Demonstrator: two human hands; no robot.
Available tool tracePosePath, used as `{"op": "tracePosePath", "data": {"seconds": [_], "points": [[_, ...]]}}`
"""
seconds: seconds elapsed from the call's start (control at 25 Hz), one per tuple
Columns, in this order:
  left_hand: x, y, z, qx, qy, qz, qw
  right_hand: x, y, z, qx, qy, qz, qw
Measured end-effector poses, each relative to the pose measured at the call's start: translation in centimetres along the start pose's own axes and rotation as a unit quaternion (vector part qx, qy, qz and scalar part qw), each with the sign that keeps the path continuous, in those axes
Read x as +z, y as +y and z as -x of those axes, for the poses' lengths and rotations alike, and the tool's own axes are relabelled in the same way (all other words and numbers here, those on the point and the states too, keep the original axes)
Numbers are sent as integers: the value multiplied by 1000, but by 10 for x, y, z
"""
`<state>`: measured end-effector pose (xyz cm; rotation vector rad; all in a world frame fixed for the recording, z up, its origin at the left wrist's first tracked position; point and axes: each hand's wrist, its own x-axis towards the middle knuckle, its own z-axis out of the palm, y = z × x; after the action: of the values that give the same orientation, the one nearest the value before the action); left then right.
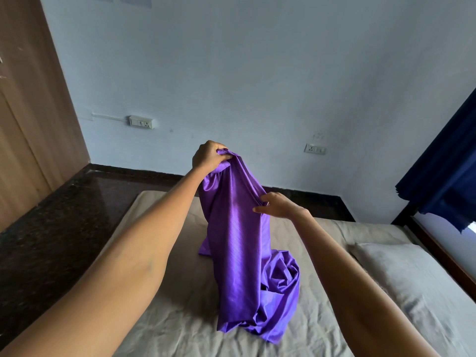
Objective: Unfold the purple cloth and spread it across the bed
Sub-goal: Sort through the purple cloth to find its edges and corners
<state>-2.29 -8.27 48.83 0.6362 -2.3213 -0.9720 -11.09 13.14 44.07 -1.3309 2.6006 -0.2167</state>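
Gripping the purple cloth (239, 228) bunched at its top, the left hand (207, 157) is lifting it over the bed (164, 328); the right hand (279, 206) is pinching its side.

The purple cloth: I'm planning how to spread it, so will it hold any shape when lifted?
Probably not: the purple cloth hangs limp from the left hand and pools in folds on the bed. Its sheen suggests it may slip. The right hand gathers it easily, so likely light.
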Motion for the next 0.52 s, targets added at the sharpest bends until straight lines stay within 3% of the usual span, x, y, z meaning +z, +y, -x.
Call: {"op": "tracePosePath", "data": {"seconds": [0.16, 0.28, 0.52], "points": [[-11, -12, 3, -52, 87, 28, 994, 30, 14, 14, 24, -27, -29, 999], [-26, -18, 0, -75, 126, 42, 988, 43, 28, 22, 68, 9, -56, 996], [-23, -14, -2, -29, 83, 99, 991, 25, 5, 11, 61, 115, -188, 973]]}}
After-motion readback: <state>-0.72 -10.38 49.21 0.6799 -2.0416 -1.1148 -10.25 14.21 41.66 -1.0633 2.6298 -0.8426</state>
